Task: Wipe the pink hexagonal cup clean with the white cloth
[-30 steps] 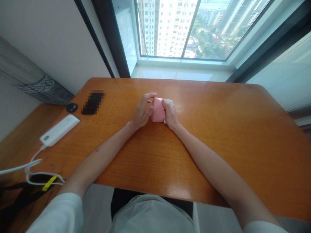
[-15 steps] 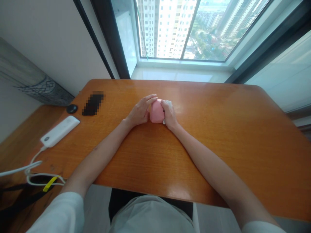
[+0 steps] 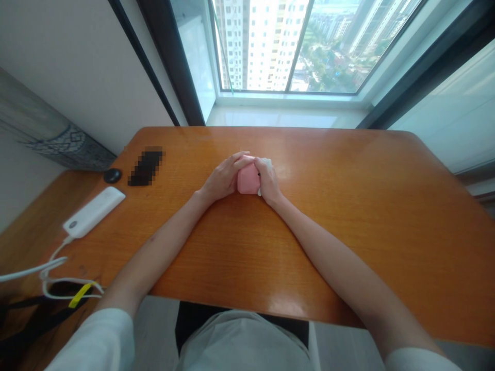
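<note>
A small pink box-like object (image 3: 248,180) with rounded corners is held over the middle of the wooden table (image 3: 232,247). A white part shows along its right side, mostly behind my fingers; its exact kind I cannot make out. My right hand (image 3: 269,180) is closed around the right side, thumb on the near top edge. From the left, my left hand (image 3: 224,176) lays its fingers across the top of the pink object and presses against its left side. Its thumb is partly hidden.
On the left of the table lie a white power strip (image 3: 95,211) with a white cable (image 3: 54,265), a round black disc (image 3: 112,175) and a pixelated dark item (image 3: 146,166). A yellow tag (image 3: 80,294) hangs at the lower left. Behind the table is a window (image 3: 288,51).
My left hand has closed in on the pink object, its fingers reaching further over the top. The gap at its left side has gone. My right hand keeps its hold.
</note>
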`<state>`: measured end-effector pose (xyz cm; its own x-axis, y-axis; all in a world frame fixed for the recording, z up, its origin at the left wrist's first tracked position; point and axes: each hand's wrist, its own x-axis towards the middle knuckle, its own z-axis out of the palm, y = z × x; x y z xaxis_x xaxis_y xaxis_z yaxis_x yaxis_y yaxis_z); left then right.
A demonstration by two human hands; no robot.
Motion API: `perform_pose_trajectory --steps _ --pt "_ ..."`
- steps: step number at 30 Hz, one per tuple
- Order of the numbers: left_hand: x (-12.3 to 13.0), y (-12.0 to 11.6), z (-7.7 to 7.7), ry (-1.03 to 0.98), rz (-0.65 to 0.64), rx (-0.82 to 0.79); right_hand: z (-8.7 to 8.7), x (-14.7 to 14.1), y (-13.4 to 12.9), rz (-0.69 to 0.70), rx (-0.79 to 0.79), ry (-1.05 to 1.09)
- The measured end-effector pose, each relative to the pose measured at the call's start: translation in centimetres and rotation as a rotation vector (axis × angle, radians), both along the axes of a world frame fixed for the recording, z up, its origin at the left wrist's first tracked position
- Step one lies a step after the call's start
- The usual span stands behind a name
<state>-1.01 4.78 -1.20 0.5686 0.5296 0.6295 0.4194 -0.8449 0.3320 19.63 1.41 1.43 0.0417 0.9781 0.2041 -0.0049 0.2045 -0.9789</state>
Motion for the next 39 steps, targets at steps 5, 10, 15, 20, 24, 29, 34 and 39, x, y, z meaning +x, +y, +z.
perform_pose_trajectory --steps 5,10,15,20,24,29,34,39 --pt "0.6 0.0 -0.5 -0.107 -0.06 -0.051 -0.1 -0.1 0.1 -0.013 -0.008 0.022" --pt "1.1 -0.4 -0.1 -0.127 -0.041 -0.052 -0.2 0.0 0.2 -0.03 -0.03 0.028" --pt "1.3 -1.1 0.7 -0.063 0.049 -0.164 -0.7 0.2 0.5 -0.037 -0.028 0.024" --pt "1.6 -1.5 1.4 -0.042 0.098 -0.207 -0.8 0.3 0.6 -0.089 -0.01 0.016" --pt "1.8 -1.5 1.9 -0.051 0.12 -0.239 -0.8 0.3 0.4 -0.042 -0.034 0.052" --pt "1.9 -1.3 1.3 -0.044 0.207 -0.354 -0.5 0.3 -0.2 0.009 -0.021 0.003" --pt "1.7 -1.2 0.6 -0.056 0.21 -0.323 0.0 0.3 -0.5 0.022 -0.016 -0.012" --pt "1.3 -1.5 0.6 -0.084 0.191 -0.277 -0.2 0.2 -0.4 0.03 -0.015 -0.019"
